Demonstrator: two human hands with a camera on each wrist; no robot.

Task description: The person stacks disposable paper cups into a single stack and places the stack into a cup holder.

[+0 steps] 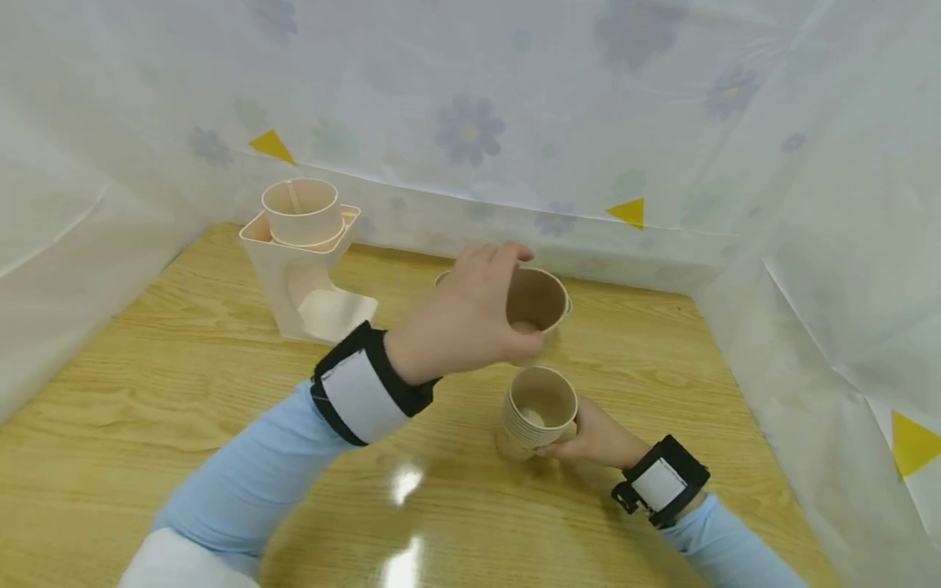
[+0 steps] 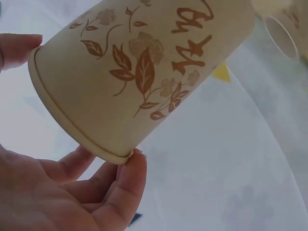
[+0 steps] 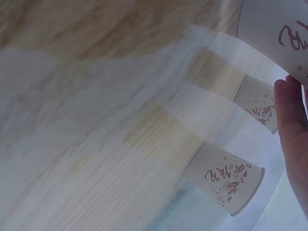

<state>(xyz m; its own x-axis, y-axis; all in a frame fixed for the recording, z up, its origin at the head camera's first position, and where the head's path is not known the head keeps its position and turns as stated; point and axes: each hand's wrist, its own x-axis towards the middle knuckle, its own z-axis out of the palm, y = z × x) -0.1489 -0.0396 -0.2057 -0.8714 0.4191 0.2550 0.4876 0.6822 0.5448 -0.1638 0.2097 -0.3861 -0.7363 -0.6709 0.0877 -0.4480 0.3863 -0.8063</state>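
Note:
My left hand (image 1: 466, 318) holds a beige paper cup (image 1: 539, 296) by its rim, thumb on one side and fingers on the other. The cup's mouth faces me in the head view; brown flowers and writing cover its side (image 2: 139, 72) in the left wrist view. Lower right, my right hand (image 1: 603, 434) grips a stack of nested paper cups (image 1: 520, 429) near the table. Two matching cups stand on the table in the right wrist view, a nearer cup (image 3: 224, 178) and a farther cup (image 3: 255, 101). In the head view, the left hand and its cup mostly hide them.
At the back left of the wooden table (image 1: 147, 367) stands a cream-coloured stand (image 1: 272, 278) with a round container (image 1: 305, 224) on top and a flat foot. White flower-printed sheeting (image 1: 412, 98) walls the back and sides, with yellow triangles (image 1: 628, 212) on it.

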